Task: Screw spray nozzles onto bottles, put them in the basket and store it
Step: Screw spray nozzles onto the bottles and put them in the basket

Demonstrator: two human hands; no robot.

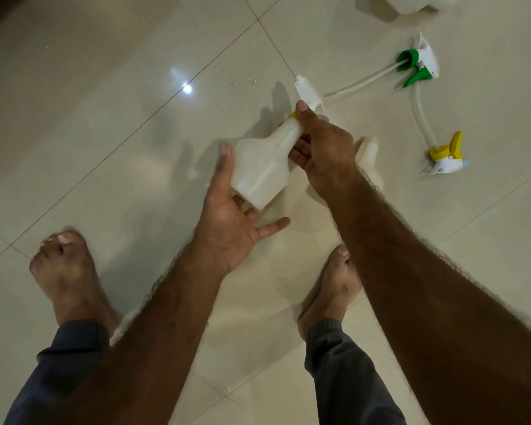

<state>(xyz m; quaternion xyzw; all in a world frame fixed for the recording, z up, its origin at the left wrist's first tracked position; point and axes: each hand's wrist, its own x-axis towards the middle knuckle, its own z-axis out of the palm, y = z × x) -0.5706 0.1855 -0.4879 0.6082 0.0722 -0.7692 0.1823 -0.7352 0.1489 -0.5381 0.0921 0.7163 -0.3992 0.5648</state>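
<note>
Head view: a person stands barefoot over a glossy tiled floor, both bare forearms reaching forward.
Held bottle: a translucent white spray bottle is lifted off the floor at frame centre, tilted, its neck pointing toward 1 o'clock.
Nozzle on it: a white trigger nozzle with a yellow collar sits at the bottle's neck; how far it is threaded on cannot be told.
Right hand: the right hand is closed around the neck and collar, thumb up along the nozzle.
Left hand: the left hand supports the bottle's base, thumb pressed up the side, fingers loosely spread beneath rather than curled tight.
Second bottle: another white bottle lies on the floor just at 3 o'clock of the right hand, partly hidden by the wrist.
Loose nozzles: a green-and-white nozzle with a dip tube lies at 2 o'clock; a yellow-and-white nozzle with its tube lies at 3 o'clock, well apart from the hands.
Far edge: white containers are cut off at 1 o'clock.
Floor marks: water droplets sit at 12 o'clock.
</note>
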